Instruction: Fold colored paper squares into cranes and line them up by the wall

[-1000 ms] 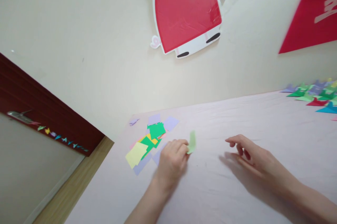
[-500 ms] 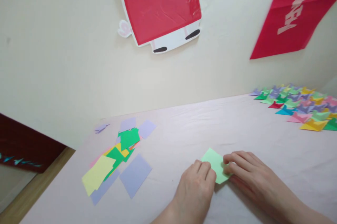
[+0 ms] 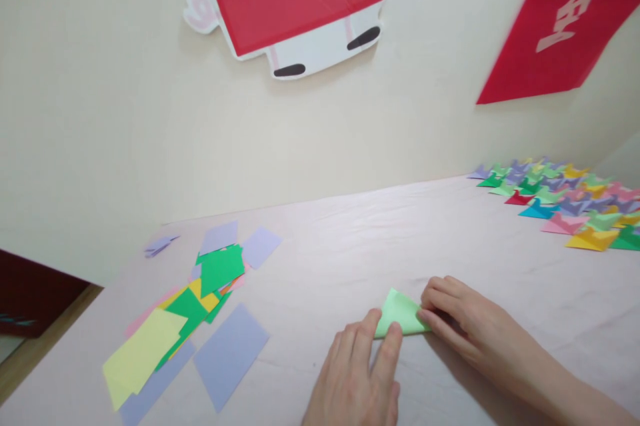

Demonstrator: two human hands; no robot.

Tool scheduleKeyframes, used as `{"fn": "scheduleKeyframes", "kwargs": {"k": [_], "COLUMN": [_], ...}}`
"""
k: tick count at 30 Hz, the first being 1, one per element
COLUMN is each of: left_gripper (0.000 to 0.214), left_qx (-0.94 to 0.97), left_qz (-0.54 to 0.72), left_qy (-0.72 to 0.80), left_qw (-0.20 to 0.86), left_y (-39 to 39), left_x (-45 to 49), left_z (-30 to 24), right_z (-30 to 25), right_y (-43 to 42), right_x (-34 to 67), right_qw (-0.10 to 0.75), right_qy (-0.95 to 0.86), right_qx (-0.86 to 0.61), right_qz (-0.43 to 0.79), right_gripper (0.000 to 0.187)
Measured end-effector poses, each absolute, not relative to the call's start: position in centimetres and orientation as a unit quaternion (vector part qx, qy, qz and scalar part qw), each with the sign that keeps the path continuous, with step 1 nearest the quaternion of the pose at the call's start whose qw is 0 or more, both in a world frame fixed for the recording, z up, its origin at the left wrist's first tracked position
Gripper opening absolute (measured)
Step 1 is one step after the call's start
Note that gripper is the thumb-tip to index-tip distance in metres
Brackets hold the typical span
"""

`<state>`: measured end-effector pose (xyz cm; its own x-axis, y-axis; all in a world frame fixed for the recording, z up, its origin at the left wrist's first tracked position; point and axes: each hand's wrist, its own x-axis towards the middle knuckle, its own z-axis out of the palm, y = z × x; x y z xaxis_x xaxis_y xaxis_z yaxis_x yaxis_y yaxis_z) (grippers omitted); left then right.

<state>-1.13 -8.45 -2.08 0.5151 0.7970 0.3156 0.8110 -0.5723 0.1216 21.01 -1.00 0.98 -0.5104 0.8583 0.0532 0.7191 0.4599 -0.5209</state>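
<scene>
A light green sheet of origami paper (image 3: 399, 315) lies on the pale cloth in front of me, folded over into a triangle with its fold along the near edge. My left hand (image 3: 356, 363) is open, fingers stretched, with its fingertips touching the paper's left corner and near fold. At the other end, my right hand (image 3: 463, 319) has its thumb and fingers closed on the right corner. The tip of that corner is hidden by the fingers.
Loose paper squares lie to the left: yellow (image 3: 143, 353), green (image 3: 223, 269) and lilac (image 3: 233, 356) among them. Several rows of small folded paper figures (image 3: 565, 196) stand at the far right by the wall (image 3: 310, 146), which bears red decorations.
The green square has been folded into a triangle, its near corner brought up. My left hand has opened from a pinch to stretched fingers. The view has shifted slightly right.
</scene>
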Motion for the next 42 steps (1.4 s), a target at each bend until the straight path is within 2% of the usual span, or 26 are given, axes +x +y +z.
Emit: {"fn": "scheduleKeyframes", "kwargs": {"k": [6, 14, 20, 30, 36, 42], "left_gripper": [0.046, 0.040, 0.037, 0.049, 0.041, 0.039], "left_qx": [-0.875, -0.875, -0.870, -0.880, -0.875, -0.873], "left_qz": [-0.158, -0.204, -0.218, -0.176, -0.193, -0.196], "left_qy": [-0.455, -0.428, -0.435, -0.438, -0.439, -0.439], "left_qw": [0.055, 0.098, 0.079, 0.048, 0.064, 0.079], "left_y": [-8.6, -8.0, -7.8, -7.7, -7.4, -7.4], "left_x": [-1.2, -1.1, -0.6, -0.5, -0.3, -0.1], "left_z": [-3.1, -3.7, -3.0, -2.6, -2.2, -2.1], "right_z": [1.4, 0.7, 0.8, 1.1, 1.1, 0.9], "right_y": [-0.2, -0.3, -0.3, -0.3, -0.3, -0.3], "right_x": [20.3, 20.1, 20.0, 19.8, 19.7, 19.8], "right_qw": [0.119, 0.130, 0.133, 0.155, 0.132, 0.146], "right_qy": [-0.822, -0.816, -0.817, -0.820, -0.822, -0.826], "right_qx": [-0.509, -0.521, -0.524, -0.519, -0.524, -0.518], "right_qz": [0.224, 0.212, 0.198, 0.184, 0.179, 0.170], "right_gripper": [0.023, 0.019, 0.019, 0.020, 0.019, 0.020]}}
